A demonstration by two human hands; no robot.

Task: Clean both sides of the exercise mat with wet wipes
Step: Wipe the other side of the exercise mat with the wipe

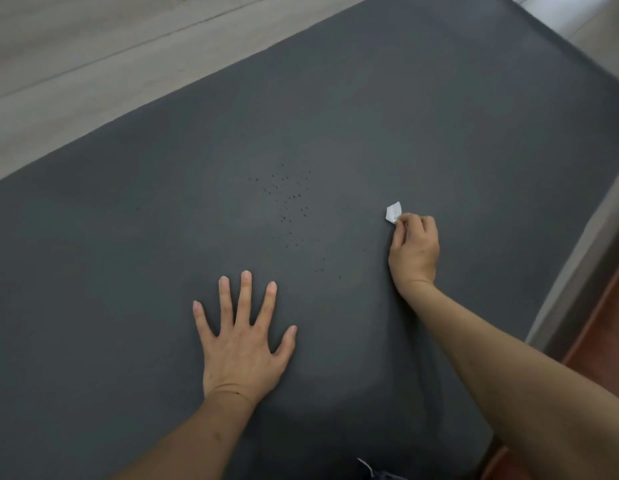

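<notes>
Pale wood-look floor [93, 64] runs along the far side, and one dark grey exercise mat [370, 116] lies flat across it, filling most of the view. Its surface is smooth and matte, with a scatter of small dark spots [287, 202] near the middle (too many and too small to count). A faint lighter patch shows around them. No brand, label or writing can be read on the mat.

Two bare hands are on it. The left hand [244, 344] rests flat on the mat toward the near edge, fingers straight and spread, holding nothing. The right hand [413, 251] sits closer to the mat's right edge, fingers curled, pinching one small white wet wipe [393, 212] between the fingertips; the wipe is folded small, and its free corner pokes out above the knuckles, just beside the spots. Along the mat's right edge runs a pale strip [585, 258], with reddish-brown flooring [599, 327] beyond it
</notes>
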